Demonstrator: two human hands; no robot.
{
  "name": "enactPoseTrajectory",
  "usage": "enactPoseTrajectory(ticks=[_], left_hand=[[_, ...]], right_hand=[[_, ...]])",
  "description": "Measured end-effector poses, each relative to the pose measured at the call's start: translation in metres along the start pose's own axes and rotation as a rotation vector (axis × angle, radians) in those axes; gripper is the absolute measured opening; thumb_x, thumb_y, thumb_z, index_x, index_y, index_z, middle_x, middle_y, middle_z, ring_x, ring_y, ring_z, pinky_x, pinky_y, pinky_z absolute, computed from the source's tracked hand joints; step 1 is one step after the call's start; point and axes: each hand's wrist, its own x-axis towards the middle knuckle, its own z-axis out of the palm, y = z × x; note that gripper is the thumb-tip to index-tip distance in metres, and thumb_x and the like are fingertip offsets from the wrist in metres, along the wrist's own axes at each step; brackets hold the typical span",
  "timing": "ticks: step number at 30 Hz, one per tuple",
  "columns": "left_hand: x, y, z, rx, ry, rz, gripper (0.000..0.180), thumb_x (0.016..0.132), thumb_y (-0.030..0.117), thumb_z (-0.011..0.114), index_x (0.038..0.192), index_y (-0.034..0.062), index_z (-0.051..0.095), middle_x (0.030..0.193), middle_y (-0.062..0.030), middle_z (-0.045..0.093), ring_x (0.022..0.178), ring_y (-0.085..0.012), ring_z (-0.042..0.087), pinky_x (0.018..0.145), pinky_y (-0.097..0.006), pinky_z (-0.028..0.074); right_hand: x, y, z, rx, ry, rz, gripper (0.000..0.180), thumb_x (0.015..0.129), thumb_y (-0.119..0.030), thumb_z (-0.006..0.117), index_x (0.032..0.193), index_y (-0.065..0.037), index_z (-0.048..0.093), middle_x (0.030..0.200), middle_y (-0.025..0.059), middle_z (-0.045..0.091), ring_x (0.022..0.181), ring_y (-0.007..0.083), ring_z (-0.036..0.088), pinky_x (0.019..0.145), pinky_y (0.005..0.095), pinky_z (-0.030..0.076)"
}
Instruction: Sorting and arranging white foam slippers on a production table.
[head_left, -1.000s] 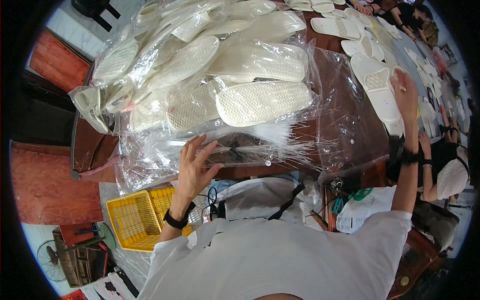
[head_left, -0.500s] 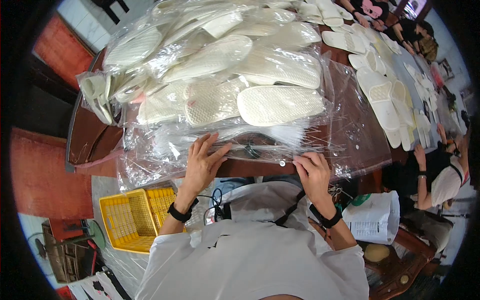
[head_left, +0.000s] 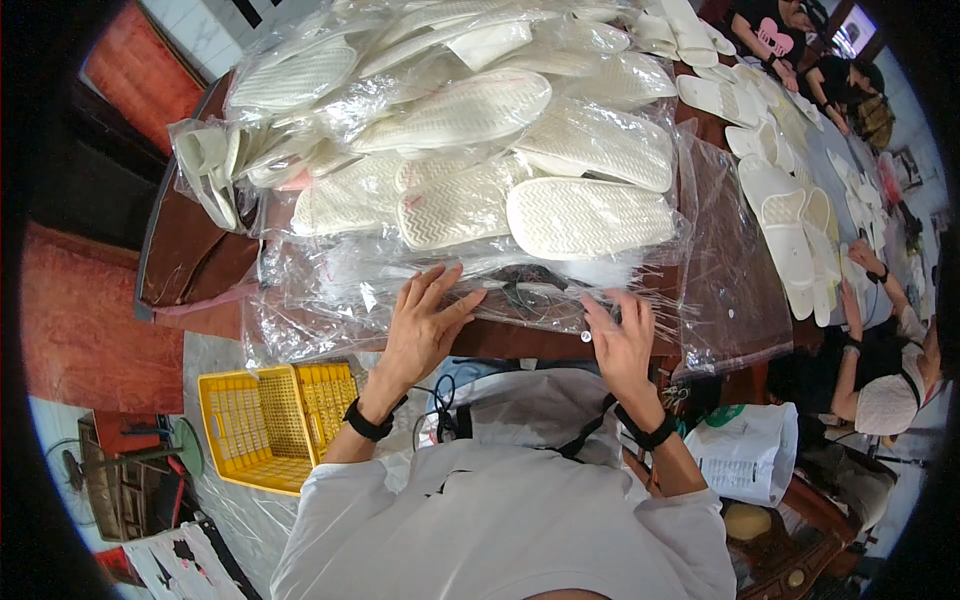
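My left hand [head_left: 432, 322] rests with fingers spread on clear plastic bags [head_left: 325, 335] at the table's near edge. Fingertips touch a bundle of thin, clear-white plastic strands [head_left: 510, 308] lying crosswise between my hands. At the bundle's right end is my right hand [head_left: 624, 335], slightly blurred, its fingers stretched toward the strands and apart; I see nothing held in it. A small round white piece [head_left: 586, 337] lies beside its thumb. Just beyond, white slipper soles with a zigzag tread [head_left: 592, 218] lie wrapped in clear plastic, at the front of a large pile.
White slippers [head_left: 775, 215] line the table to the right, where other people [head_left: 880, 370] work. A yellow plastic basket [head_left: 250, 425] stands below left. To my lower right is a white printed bag [head_left: 745, 450]. The brown tabletop [head_left: 190, 265] shows at left.
The view has shifted a little. My right hand's fingers have straightened and reached farther over the strands. My left hand stays on the plastic, its fingers still spread.
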Motion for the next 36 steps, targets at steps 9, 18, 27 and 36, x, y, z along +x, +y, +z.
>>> enactPoseTrajectory(ticks=[9, 18, 27, 36], left_hand=[[-0.002, 0.0, 0.0, 0.002, -0.005, 0.019, 0.046, 0.084, 0.014, 0.068, 0.129, 0.0216, 0.064, 0.137, -0.0124, 0.052, 0.127, -0.0359, 0.046, 0.106, -0.05, 0.035], [0.004, 0.003, -0.004, -0.032, -0.058, 0.038, 0.051, 0.081, 0.018, 0.072, 0.131, 0.0199, 0.062, 0.141, -0.0109, 0.05, 0.13, -0.0355, 0.044, 0.11, -0.052, 0.032], [0.019, 0.01, 0.0, -0.052, -0.113, 0.149, 0.056, 0.078, 0.015, 0.073, 0.133, 0.0173, 0.059, 0.145, -0.01, 0.047, 0.132, -0.0344, 0.043, 0.112, -0.052, 0.03], [0.029, 0.014, 0.006, -0.044, -0.158, 0.19, 0.058, 0.078, 0.006, 0.07, 0.134, 0.0141, 0.058, 0.143, -0.0101, 0.049, 0.132, -0.0357, 0.043, 0.111, -0.049, 0.032]], right_hand=[[0.014, -0.006, -0.003, 0.053, -0.064, 0.02, 0.037, 0.083, -0.012, 0.069, 0.119, -0.018, 0.068, 0.112, 0.0097, 0.055, 0.103, 0.0311, 0.051, 0.083, 0.0444, 0.039], [0.02, 0.001, -0.003, 0.048, -0.027, -0.029, 0.028, 0.084, -0.018, 0.07, 0.111, -0.012, 0.069, 0.102, 0.0088, 0.057, 0.096, 0.028, 0.051, 0.079, 0.0407, 0.039], [0.014, 0.011, 0.001, 0.22, 0.079, -0.064, 0.038, 0.076, -0.019, 0.073, 0.114, -0.017, 0.07, 0.086, 0.0036, 0.054, 0.085, 0.0248, 0.052, 0.075, 0.0393, 0.042], [0.027, 0.026, -0.02, 0.506, 0.021, -0.029, 0.021, 0.084, -0.022, 0.071, 0.102, -0.012, 0.073, 0.084, 0.0062, 0.061, 0.078, 0.0256, 0.062, 0.068, 0.0366, 0.049]])
